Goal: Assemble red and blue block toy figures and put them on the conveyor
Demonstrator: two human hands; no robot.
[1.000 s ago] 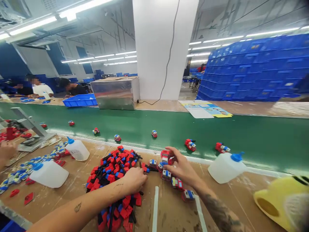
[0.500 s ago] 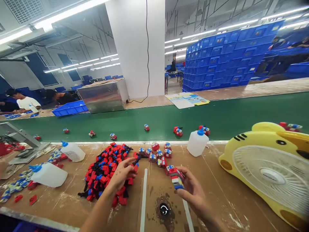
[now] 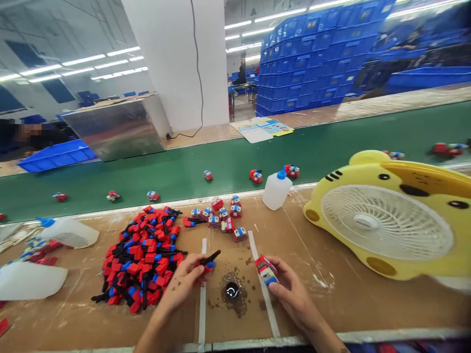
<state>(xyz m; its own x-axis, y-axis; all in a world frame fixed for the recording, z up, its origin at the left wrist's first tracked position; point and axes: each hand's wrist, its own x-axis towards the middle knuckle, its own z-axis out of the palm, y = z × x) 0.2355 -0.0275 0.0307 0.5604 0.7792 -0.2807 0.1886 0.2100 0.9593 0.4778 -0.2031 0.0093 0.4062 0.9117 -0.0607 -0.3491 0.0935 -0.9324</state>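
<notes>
Our left hand [image 3: 185, 280] is nearly closed, thumb and fingers pinching a small plastic piece with a black rod and a blue part [image 3: 212, 257]; the rod points right and slightly to the far side. Our right hand [image 3: 293, 290] curls around a boxy red, white, blue and yellow plastic toy vehicle [image 3: 266, 270], which sits at the left of that hand, between thumb and fingertips. We hold the two well apart. Between our hands, a little nearer than both held things, we see a small round black glossy spot [image 3: 231, 290] ringed by dark wet stains on the brown worktop [image 3: 331, 314]; whether it is a dish or a pool we cannot tell. A pale tape strip [image 3: 202, 314] runs left of it, and another pale tape strip [image 3: 270, 311] runs right of it, below the vehicle. Just left of our left hand lies a heap of red, blue and black plastic pieces [image 3: 147, 260]. Beyond our hands, near the green conveyor belt [image 3: 176, 171], we have a cluster of small red, white and blue toy blocks [image 3: 223, 214].
</notes>
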